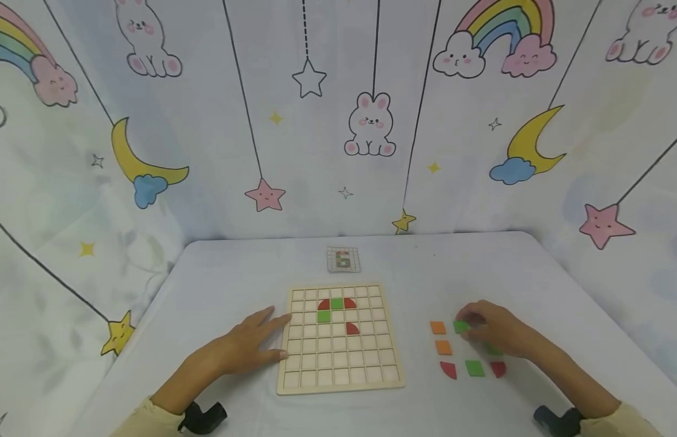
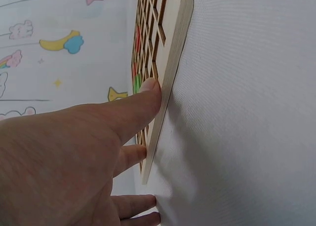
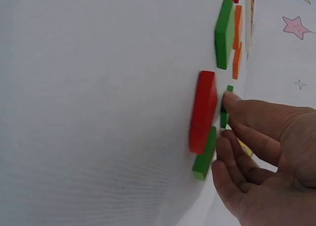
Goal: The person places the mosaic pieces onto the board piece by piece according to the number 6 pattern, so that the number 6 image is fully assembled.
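Note:
A wooden grid board lies on the table, with a few red quarter-round tiles and green square tiles in its upper cells. My left hand lies at its left side with fingers spread; thumb and index finger touch the board's edge. To the right of the board, my right hand pinches a green square tile between thumb and index finger, low over the table. In the right wrist view the thumb overlaps that tile, and the other fingers are curled. Another green tile is partly hidden below the hand.
Near the right hand lie orange square tiles, a green square tile and red quarter-round tiles. Behind the board sits a small pattern card showing a 6-like figure. A printed cloth backdrop rises behind the table.

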The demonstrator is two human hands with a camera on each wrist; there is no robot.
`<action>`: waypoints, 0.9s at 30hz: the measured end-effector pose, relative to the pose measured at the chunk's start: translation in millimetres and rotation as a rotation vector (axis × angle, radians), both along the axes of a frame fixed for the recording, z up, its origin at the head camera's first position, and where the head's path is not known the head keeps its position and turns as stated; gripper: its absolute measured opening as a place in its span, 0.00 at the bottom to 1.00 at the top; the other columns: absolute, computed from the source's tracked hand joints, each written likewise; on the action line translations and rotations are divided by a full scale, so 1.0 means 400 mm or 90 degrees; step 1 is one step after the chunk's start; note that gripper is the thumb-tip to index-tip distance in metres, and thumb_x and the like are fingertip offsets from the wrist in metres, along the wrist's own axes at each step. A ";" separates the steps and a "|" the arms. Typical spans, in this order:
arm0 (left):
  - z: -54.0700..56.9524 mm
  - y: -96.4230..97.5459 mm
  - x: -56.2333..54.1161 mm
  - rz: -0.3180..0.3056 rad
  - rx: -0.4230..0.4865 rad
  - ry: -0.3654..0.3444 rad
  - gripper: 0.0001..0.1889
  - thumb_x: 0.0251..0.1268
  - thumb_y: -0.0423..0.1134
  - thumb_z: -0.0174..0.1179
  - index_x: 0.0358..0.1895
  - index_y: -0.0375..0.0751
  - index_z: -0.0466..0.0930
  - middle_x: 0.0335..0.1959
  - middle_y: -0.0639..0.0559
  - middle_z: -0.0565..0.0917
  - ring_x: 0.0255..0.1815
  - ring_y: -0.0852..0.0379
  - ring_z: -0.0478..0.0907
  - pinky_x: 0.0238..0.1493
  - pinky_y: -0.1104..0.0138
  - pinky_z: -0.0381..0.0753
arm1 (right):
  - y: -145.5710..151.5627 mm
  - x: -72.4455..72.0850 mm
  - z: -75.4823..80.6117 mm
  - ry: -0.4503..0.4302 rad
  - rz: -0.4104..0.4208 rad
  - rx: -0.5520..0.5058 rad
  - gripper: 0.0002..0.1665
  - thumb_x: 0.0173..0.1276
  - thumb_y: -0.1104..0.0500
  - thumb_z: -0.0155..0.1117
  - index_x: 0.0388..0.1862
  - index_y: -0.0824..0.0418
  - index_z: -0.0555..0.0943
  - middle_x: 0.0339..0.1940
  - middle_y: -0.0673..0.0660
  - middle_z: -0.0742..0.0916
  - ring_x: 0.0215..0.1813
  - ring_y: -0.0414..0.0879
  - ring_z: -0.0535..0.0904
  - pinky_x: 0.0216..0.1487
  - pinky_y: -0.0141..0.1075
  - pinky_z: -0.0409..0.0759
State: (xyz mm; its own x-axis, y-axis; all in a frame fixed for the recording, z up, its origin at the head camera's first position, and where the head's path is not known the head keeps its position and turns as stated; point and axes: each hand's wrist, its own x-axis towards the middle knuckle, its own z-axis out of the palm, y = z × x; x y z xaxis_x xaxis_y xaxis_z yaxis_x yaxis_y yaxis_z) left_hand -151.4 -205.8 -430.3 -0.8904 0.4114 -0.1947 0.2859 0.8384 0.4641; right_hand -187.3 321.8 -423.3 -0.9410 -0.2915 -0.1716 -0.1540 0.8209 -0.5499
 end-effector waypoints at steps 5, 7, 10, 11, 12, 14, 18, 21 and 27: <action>0.003 0.000 0.000 0.003 0.002 -0.002 0.42 0.72 0.61 0.66 0.83 0.53 0.62 0.84 0.30 0.55 0.82 0.25 0.55 0.73 0.28 0.62 | -0.001 0.000 -0.003 0.017 0.013 0.006 0.16 0.70 0.58 0.74 0.54 0.60 0.84 0.53 0.54 0.86 0.58 0.55 0.82 0.63 0.59 0.82; 0.002 0.000 0.000 0.004 0.002 -0.003 0.42 0.72 0.61 0.66 0.83 0.53 0.62 0.84 0.30 0.55 0.82 0.26 0.54 0.73 0.28 0.62 | -0.004 -0.001 -0.005 0.027 0.018 0.009 0.16 0.71 0.58 0.73 0.55 0.60 0.84 0.52 0.53 0.87 0.57 0.54 0.82 0.62 0.57 0.83; 0.000 -0.002 0.000 0.008 -0.003 -0.003 0.42 0.72 0.61 0.66 0.83 0.53 0.62 0.84 0.30 0.55 0.83 0.26 0.54 0.74 0.29 0.62 | -0.019 -0.008 -0.003 0.047 0.030 0.008 0.15 0.72 0.60 0.72 0.55 0.61 0.84 0.51 0.53 0.87 0.56 0.53 0.82 0.61 0.57 0.84; -0.001 -0.003 0.000 0.011 -0.006 -0.004 0.42 0.72 0.62 0.65 0.83 0.53 0.62 0.84 0.30 0.55 0.83 0.26 0.54 0.74 0.29 0.62 | -0.029 -0.011 -0.001 0.055 0.036 0.003 0.15 0.72 0.60 0.71 0.55 0.61 0.84 0.51 0.54 0.87 0.55 0.53 0.82 0.61 0.57 0.84; -0.001 -0.004 -0.001 0.011 -0.007 -0.003 0.42 0.72 0.62 0.65 0.83 0.53 0.62 0.84 0.30 0.55 0.83 0.26 0.54 0.74 0.29 0.62 | -0.041 -0.014 0.002 0.062 0.037 0.003 0.14 0.73 0.60 0.70 0.55 0.61 0.84 0.51 0.53 0.87 0.55 0.53 0.82 0.61 0.56 0.84; -0.001 -0.005 -0.002 0.009 -0.008 -0.003 0.42 0.72 0.62 0.65 0.83 0.53 0.62 0.84 0.30 0.55 0.83 0.26 0.54 0.74 0.29 0.62 | -0.073 -0.021 0.009 0.070 0.041 -0.003 0.14 0.73 0.60 0.70 0.55 0.61 0.84 0.51 0.54 0.87 0.55 0.54 0.82 0.60 0.56 0.85; 0.001 -0.005 -0.002 0.006 0.001 -0.003 0.42 0.72 0.61 0.66 0.83 0.52 0.62 0.84 0.30 0.55 0.82 0.25 0.55 0.73 0.28 0.62 | -0.162 -0.035 0.018 0.056 0.029 -0.012 0.14 0.72 0.61 0.71 0.55 0.61 0.84 0.50 0.54 0.86 0.55 0.52 0.82 0.59 0.52 0.86; 0.001 -0.004 -0.002 0.011 0.005 -0.008 0.42 0.71 0.61 0.66 0.83 0.53 0.63 0.84 0.30 0.55 0.82 0.26 0.54 0.73 0.28 0.62 | -0.233 -0.049 0.015 0.057 0.036 -0.008 0.13 0.71 0.63 0.72 0.54 0.60 0.84 0.49 0.53 0.85 0.54 0.50 0.81 0.59 0.49 0.85; -0.003 -0.002 -0.005 0.016 0.001 -0.013 0.42 0.71 0.62 0.66 0.83 0.55 0.62 0.84 0.31 0.55 0.83 0.26 0.54 0.73 0.29 0.63 | -0.371 -0.065 0.005 0.062 0.059 -0.011 0.10 0.71 0.63 0.73 0.49 0.56 0.85 0.46 0.49 0.83 0.53 0.46 0.79 0.60 0.46 0.83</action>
